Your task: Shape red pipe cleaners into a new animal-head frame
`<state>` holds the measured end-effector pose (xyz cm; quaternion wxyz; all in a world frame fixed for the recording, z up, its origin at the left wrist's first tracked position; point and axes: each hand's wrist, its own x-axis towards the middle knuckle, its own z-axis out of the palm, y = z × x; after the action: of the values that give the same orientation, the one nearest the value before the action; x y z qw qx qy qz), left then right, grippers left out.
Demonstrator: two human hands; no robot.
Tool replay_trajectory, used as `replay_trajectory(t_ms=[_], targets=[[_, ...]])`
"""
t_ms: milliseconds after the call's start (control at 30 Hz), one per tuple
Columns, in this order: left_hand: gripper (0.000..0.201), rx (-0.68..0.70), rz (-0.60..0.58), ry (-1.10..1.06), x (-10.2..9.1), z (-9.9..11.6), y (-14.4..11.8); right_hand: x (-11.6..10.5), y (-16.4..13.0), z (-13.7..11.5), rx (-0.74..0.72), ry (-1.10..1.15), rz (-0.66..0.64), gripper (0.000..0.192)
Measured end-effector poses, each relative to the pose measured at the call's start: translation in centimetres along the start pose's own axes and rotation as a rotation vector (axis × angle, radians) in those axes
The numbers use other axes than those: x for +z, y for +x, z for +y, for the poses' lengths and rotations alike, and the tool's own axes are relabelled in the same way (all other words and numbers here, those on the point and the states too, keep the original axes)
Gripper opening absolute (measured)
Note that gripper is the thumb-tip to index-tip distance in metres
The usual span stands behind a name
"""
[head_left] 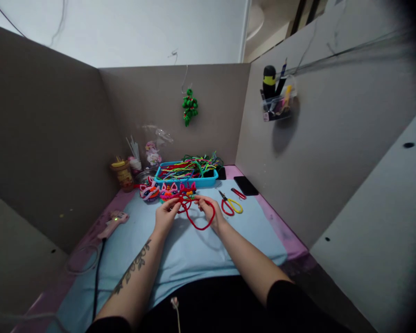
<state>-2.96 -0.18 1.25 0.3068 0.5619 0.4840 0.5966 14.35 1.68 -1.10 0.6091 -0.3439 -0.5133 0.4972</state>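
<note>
Craft booth: cardboard partitions (55, 138), pipe-cleaner tray (185, 178), glue gun (113, 222), scissors (230, 206).

Single head view, looking forward-down over table (180, 259), fairly near; right edge vignetted, perhaps.

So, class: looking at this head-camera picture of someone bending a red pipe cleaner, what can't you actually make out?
- Head view: the fingertips of the left hand and right hand, hidden behind the red pipe cleaner and their own knuckles.
- The small crafted figures: too small and blurred to identify.
- The things in the wall holder: blurred.
- The glue gun cord: cut off by the bottom edge.
</note>
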Motion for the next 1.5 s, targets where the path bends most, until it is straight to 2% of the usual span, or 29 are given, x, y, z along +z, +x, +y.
replay_trajectory(t_ms=[233, 433, 600, 800, 900, 1000, 1067, 1267, 1333, 1433, 1500], targets=[[0.037, -0.046, -0.088, -0.088, 0.8, -0.1, -0.2, 0.6, 0.1, 0.8, 0.208, 0.203, -0.060, 0.040], [0.034, -0.009, -0.103, -0.068, 0.7, -0.4, -0.2, 0.4, 0.5, 0.5, 0.243, 0.261, -0.043, 0.038], [0.033, -0.011, -0.129, -0.108, 0.8, -0.3, -0.4, 0.7, -0.4, -0.2, 0.254, 0.103, -0.185, 0.041], [0.031, -0.060, -0.146, -0.122, 1.2, 0.3, -0.8, 1.0, -1.4, -0.6, 0.069, -0.167, -0.332, 0.041], [0.035, -0.081, -0.141, -0.126, 1.3, 0.2, -0.7, 1.1, -1.2, -0.2, 0.056, -0.190, -0.352, 0.033], [0.037, -0.082, -0.100, -0.128, 1.1, -0.1, -0.4, 1.0, -1.1, 0.2, 0.070, -0.159, -0.308, 0.033], [0.038, -0.081, -0.059, -0.131, 1.0, -0.2, -0.3, 0.9, -1.1, 0.1, 0.013, -0.188, -0.254, 0.034], [0.039, -0.098, -0.021, -0.138, 0.9, -0.2, -0.1, 0.2, -1.4, -1.2, -0.366, -0.478, 0.034, 0.021], [0.039, -0.107, -0.024, -0.134, 0.9, -0.2, -0.2, 0.0, -1.4, -1.4, -0.442, -0.520, 0.125, 0.017], [0.039, -0.122, -0.026, -0.125, 0.9, -0.3, -0.2, -0.2, -1.3, -1.3, -0.434, -0.508, 0.232, 0.016], [0.039, -0.118, -0.031, -0.128, 1.0, -0.3, -0.2, -0.3, -1.2, -1.2, -0.392, -0.471, 0.247, 0.015]])
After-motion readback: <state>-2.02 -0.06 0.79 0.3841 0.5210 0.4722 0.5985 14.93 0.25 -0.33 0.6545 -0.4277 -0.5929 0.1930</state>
